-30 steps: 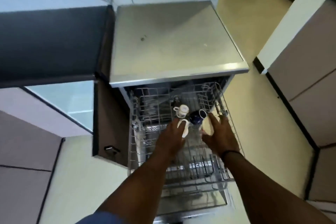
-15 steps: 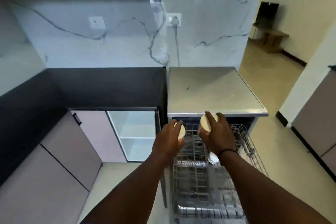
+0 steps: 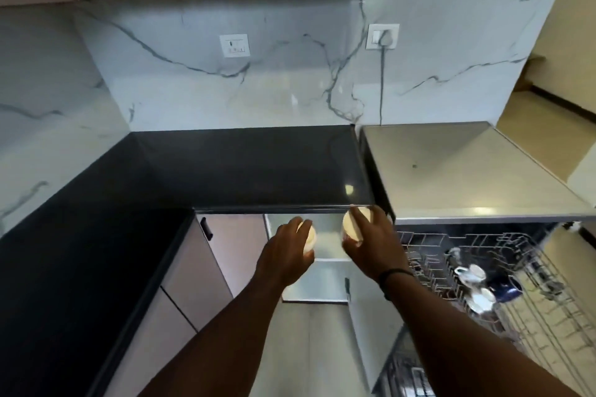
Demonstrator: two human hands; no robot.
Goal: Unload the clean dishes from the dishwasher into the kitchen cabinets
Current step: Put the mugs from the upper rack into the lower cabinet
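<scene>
A black countertop (image 3: pixel 200 177) fills the left and centre of the frame, with the steel-topped dishwasher (image 3: pixel 458 177) at right. Its wire rack (image 3: pixel 548 316), pulled out at lower right, holds a dark blue cup (image 3: pixel 504 284) and white cups (image 3: pixel 477 272). Below the counter edge at centre is an open cabinet (image 3: pixel 325 274). In front of it, the left hand (image 3: pixel 283 259) grasps a cream cup (image 3: pixel 310 237), and the right hand (image 3: pixel 375 245) grasps another cream cup (image 3: pixel 353 222).
</scene>
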